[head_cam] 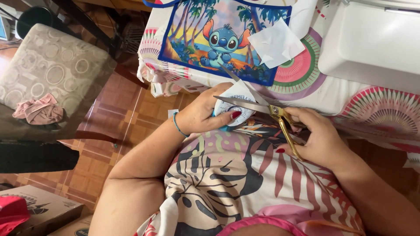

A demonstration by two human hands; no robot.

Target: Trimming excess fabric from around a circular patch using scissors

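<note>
Left hand: we see the left hand [203,114] curled around a small round white piece [234,109], thumb with a red nail pressed on its face, holding it just off the counter's near edge, above the lap.
Right hand: the right hand [317,137] is closed through the gold handles of the scissors [262,108], fingers wrapped, gripping them firmly.
Scissors, long axis: we read it running roughly left to right across the view, slightly tilted, handles low on the right, silver blades rising a touch toward the left.
Scissors, pointing: the tips aim left, at the left hand, and the blades lie across the top of the white piece, touching it.
White piece: rounded, with a faint printed ring of marks and a bit of blue at its lower edge; how far it is cut, we cannot tell.
Counter: the counter [350,98] wears a cloth with pink and green fan shapes.
On the counter: a blue-bordered cartoon print [218,39] with a blue creature, white paper scraps [275,43] on it, a white machine [372,43] to the right.
Floor side: a padded chair [52,70] with a pink cloth [39,111] sits well apart on the left.
</note>
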